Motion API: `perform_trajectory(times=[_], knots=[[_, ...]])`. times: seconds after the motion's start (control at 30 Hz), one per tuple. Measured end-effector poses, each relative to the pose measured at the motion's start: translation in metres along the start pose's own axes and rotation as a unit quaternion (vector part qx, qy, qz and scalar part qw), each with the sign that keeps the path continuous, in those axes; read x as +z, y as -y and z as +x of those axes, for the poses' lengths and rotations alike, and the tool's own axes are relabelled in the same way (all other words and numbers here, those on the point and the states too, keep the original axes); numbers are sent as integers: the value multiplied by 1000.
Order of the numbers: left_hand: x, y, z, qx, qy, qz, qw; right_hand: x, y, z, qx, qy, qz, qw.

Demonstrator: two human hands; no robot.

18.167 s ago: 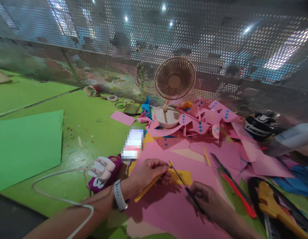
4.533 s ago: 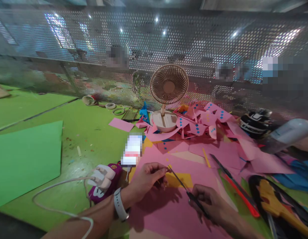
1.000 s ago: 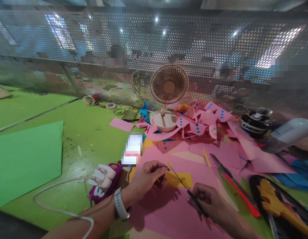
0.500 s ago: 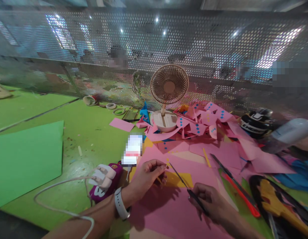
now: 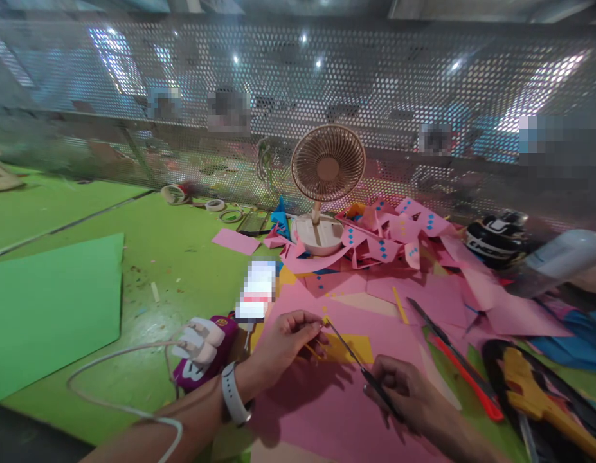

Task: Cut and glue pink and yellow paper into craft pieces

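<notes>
My left hand [image 5: 292, 337], with a white watch band on the wrist, pinches a narrow yellow paper strip [image 5: 313, 350]. In my right hand [image 5: 406, 386] are slim scissors with black handles [image 5: 382, 392]. Their blades [image 5: 344, 346] point up and left, the tips touching or almost touching a small yellow bit [image 5: 326, 321] at my left fingertips. Beneath both hands spreads a large pink paper sheet [image 5: 321, 418], with a yellow paper piece [image 5: 360, 348] on it. Several tiny yellow bits lie just beyond my left fingers.
A fan [image 5: 328, 164] stands at the back beside heaped pink paper scraps [image 5: 375, 241]. To the right are a red-handled cutter [image 5: 466, 373], a yellow glue gun [image 5: 524, 379] and a clear bottle [image 5: 562, 257]. A phone [image 5: 256, 289], plug adapter [image 5: 201, 341] and green sheet [image 5: 56, 308] lie left.
The scissor tips have come against the small yellow bit at my left fingertips, after standing slightly apart from it. Both hands have stayed almost in place.
</notes>
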State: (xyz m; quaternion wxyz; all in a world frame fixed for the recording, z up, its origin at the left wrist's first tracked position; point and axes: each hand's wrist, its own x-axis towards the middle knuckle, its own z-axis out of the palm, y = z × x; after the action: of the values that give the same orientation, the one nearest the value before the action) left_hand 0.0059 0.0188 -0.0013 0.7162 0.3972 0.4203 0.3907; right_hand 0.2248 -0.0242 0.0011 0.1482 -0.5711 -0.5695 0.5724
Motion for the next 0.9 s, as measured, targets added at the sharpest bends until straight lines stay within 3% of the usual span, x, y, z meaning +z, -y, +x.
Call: perform_trajectory(times=[0.27,0.9], knots=[[-2,3,1,1,11,-4,1000,1,-13,3,-20,-21,-7,1000],[-1,3,0,4,20,4,1000,0,-12,4,-29,-8,21,999]])
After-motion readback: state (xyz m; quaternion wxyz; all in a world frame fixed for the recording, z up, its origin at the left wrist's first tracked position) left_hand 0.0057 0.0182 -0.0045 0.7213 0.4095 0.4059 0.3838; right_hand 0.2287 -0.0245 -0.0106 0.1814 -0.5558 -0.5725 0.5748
